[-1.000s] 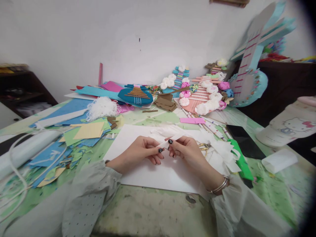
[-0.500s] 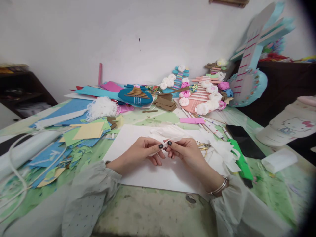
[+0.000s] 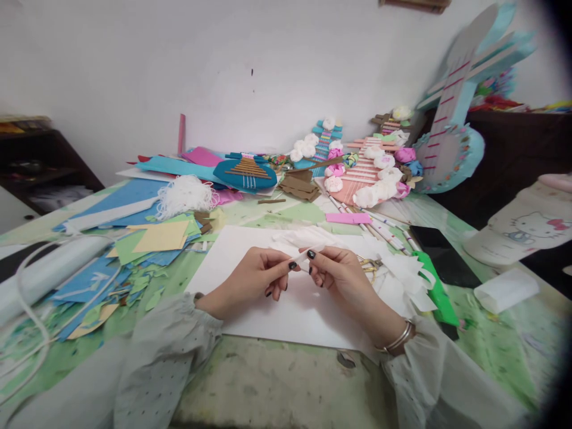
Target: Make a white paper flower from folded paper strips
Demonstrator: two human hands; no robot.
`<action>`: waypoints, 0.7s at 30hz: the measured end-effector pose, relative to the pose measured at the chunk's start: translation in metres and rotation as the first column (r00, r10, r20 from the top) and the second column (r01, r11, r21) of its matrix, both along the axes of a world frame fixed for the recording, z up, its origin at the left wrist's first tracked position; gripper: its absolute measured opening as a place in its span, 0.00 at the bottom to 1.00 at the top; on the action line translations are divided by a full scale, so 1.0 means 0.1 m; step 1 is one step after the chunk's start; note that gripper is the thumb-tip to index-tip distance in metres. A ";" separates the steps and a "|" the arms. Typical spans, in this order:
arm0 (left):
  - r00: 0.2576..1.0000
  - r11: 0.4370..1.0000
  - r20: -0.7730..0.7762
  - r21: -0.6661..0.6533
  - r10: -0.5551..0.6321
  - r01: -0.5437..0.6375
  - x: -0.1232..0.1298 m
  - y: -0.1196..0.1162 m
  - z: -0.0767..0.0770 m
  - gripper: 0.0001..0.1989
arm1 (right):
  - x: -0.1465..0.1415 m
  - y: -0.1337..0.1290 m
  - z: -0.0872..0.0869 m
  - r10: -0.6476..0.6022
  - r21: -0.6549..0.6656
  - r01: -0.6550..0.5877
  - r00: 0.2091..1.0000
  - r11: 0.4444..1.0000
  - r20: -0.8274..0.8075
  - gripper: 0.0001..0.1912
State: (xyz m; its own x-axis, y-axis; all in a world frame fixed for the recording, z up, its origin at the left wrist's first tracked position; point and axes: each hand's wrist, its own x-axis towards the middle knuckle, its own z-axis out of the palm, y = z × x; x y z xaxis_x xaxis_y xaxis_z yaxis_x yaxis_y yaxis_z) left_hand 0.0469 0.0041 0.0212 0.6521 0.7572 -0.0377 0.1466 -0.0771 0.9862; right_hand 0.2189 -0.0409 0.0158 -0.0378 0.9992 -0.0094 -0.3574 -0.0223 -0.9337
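Thin white paper-like strip [image 3: 302, 258] | above flat white rectangular sheet [image 3: 268, 322] | left hand [image 3: 258, 271] and right hand [image 3: 342, 271] pinching it, fingertips close | could tear (it looks flimsy) if tugged unevenly

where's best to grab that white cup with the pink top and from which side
Probably around the middle of the cup, coming from the left: its body is broad and rounded, and the phone on that side lies flat, so a hand could likely pass over it. The white roll lies in front, and the cup's right side runs out of the picture.
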 end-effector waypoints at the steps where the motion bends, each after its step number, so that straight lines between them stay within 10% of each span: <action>1: 1.000 1.000 -0.001 0.010 -0.009 0.009 0.00 -0.01 0.00 0.14 | -0.01 0.00 -0.01 0.017 -0.004 -0.017 1.000 1.000 0.002 0.09; 21: 0.995 0.995 -0.004 0.020 -0.096 0.096 0.02 -0.04 -0.06 0.16 | -0.02 -0.01 -0.02 0.048 0.040 -0.051 0.996 0.998 0.079 0.12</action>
State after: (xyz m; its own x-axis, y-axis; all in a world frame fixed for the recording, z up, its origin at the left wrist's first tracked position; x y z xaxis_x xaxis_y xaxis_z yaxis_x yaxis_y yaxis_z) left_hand 0.0489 -0.0001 0.0155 0.7220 0.6914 -0.0258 0.1408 -0.1104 0.9839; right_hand 0.2170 -0.0419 0.0138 -0.0877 0.9958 0.0275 -0.2830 0.0015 -0.9591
